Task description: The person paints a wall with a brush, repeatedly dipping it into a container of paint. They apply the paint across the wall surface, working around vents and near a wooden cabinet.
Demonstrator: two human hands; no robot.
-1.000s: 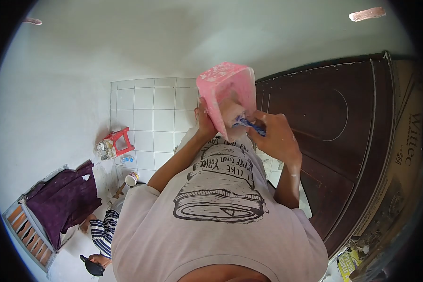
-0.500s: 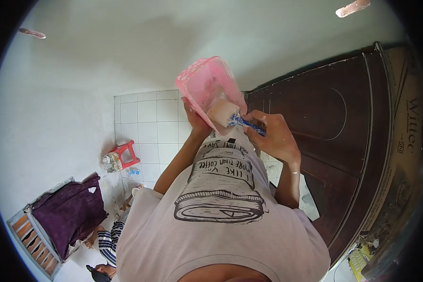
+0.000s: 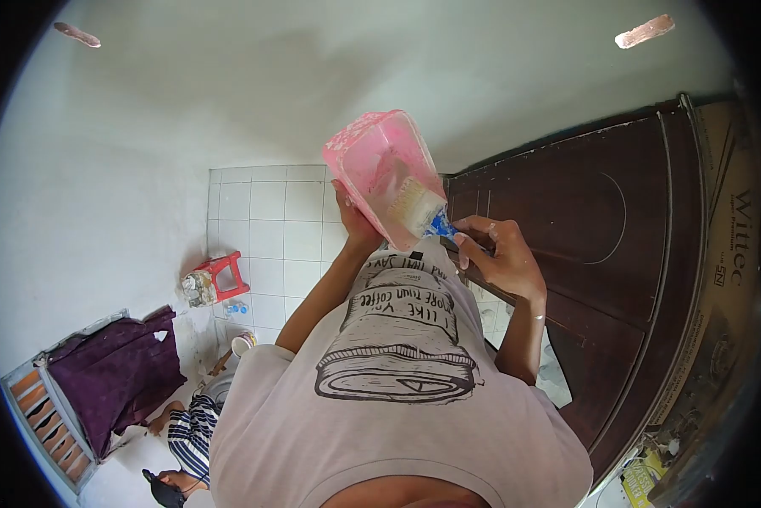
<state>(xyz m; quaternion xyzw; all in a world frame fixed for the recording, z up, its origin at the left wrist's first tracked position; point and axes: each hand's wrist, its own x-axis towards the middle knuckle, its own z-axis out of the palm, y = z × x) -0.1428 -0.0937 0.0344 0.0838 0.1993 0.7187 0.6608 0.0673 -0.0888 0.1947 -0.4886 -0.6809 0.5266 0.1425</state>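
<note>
A pink plastic tub [image 3: 372, 135], smeared with white paint, is tilted in front of my chest. My left hand [image 3: 357, 222] grips it by its left side, most of the fingers hidden behind it. My right hand [image 3: 503, 256] is closed round the blue handle of a wide paintbrush [image 3: 421, 209]. The brush's pale, paint-coated bristles lie inside the lower part of the tub, pointing up and left. Specks of white paint show on the right hand and wrist.
Ahead is a pale wall [image 3: 228, 93]; a dark wooden door [image 3: 558, 212] stands at right beside a cardboard box [image 3: 727, 229]. On the tiled floor [image 3: 262, 207] is a red stool [image 3: 231, 277]. Another person in a striped shirt [image 3: 193, 436] is at lower left, near a purple cloth [image 3: 114, 368].
My right hand has shifted slightly right and down with the paintbrush, whose bristles now show more fully. The tub has moved a little right and down. The other person has shifted slightly in view.
</note>
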